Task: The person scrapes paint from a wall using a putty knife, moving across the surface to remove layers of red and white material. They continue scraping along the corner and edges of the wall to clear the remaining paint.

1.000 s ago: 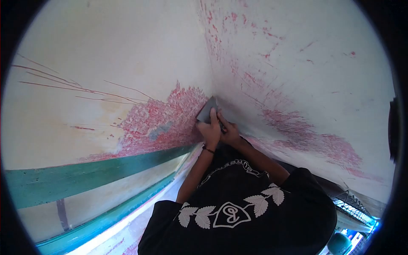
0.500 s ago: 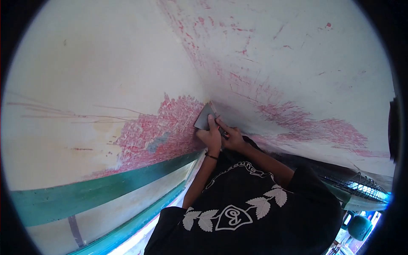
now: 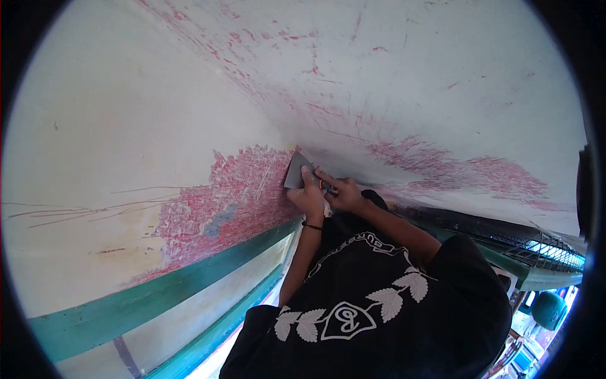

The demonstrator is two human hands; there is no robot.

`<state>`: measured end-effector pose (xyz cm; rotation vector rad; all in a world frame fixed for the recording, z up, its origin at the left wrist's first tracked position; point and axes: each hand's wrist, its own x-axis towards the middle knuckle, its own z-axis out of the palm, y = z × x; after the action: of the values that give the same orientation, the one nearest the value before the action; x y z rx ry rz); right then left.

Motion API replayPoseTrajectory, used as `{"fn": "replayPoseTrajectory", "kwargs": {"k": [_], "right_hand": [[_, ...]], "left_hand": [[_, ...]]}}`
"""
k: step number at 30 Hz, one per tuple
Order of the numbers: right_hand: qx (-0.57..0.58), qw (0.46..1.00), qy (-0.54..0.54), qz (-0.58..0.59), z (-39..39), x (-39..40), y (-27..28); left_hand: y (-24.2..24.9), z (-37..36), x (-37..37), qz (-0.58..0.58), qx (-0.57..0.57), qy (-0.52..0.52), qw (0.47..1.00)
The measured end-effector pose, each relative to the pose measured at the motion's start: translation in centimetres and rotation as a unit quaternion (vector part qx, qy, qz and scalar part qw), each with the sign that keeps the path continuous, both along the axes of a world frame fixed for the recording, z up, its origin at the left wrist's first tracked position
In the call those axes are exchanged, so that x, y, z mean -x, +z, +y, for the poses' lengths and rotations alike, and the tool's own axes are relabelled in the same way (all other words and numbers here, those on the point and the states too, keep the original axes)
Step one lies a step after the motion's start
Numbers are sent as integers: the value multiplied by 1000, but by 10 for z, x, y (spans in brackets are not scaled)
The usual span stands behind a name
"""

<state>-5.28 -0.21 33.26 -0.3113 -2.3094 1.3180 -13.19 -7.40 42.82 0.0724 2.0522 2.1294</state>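
Observation:
A grey metal scraper (image 3: 295,170) with a dark and orange handle is pressed into the corner where two pale walls meet. My left hand (image 3: 307,196), with a dark band at the wrist, rests its fingers on the blade. My right hand (image 3: 344,192) is wrapped round the handle, one finger stretched toward the blade. Left of the blade, a rough red scraped patch (image 3: 246,183) with a small blue-grey spot (image 3: 220,220) covers the wall. Red scratch marks (image 3: 435,164) also run across the right wall.
A green band (image 3: 151,290) runs along the wall below the red patch. At the right are a black wire rack (image 3: 543,249) and a round green object (image 3: 548,310). The black shirt with white print (image 3: 391,322) fills the lower middle.
The view has tilted, so the corner line and wall marks sit farther left. The scraper and both hands appear slightly left of before, with the grip much the same.

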Motion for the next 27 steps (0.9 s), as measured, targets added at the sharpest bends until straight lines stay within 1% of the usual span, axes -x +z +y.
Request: {"fn": "replayPoseTrajectory", "kwargs": {"k": [3, 5, 6, 7, 9, 11, 12, 14, 15, 17, 20, 23, 24, 26, 27], "right_hand": [[17, 1000, -3, 19, -3, 1, 7], [13, 1000, 2, 12, 0, -1, 1], [5, 999, -2, 50, 0, -2, 6], [-4, 996, -6, 92, 1, 4, 14], [-8, 994, -10, 113, 6, 18, 25], [17, 998, -8, 59, -4, 19, 29], [5, 996, -9, 90, -6, 17, 25], [-27, 986, -15, 163, 1, 18, 13], [-11, 994, -5, 112, 1, 12, 10], [18, 1000, 12, 7, 0, 1, 3], [-13, 998, -1, 57, -1, 2, 23], [7, 1000, -1, 18, 4, 2, 12], [-1, 998, -18, 60, 0, 6, 17], [-25, 987, -48, 149, -1, 23, 32], [-18, 992, -46, 118, -2, 19, 31]], "left_hand": [[-5, -4, 3, -31, -7, -12, 999], [-7, 1, 2, -9, 24, 3, 1000], [-6, 1, 0, 0, 41, 12, 999], [-3, 0, 1, 9, 18, 8, 1000], [5, 4, 8, 33, -33, 2, 999], [9, 2, 8, -5, -39, 8, 999], [11, 1, 10, -20, -45, 12, 999], [-14, -2, 10, -7, 42, 12, 999], [-23, -7, 7, -3, 88, 12, 996], [-19, -7, 6, -2, 61, 15, 998], [-11, -1, 6, 7, 37, 17, 999], [-8, -2, 2, 13, 47, 19, 999], [-5, 1, 6, 19, 48, 20, 998], [13, 10, 15, 39, -7, 11, 999], [18, 9, 13, 45, -31, 10, 998]]}}
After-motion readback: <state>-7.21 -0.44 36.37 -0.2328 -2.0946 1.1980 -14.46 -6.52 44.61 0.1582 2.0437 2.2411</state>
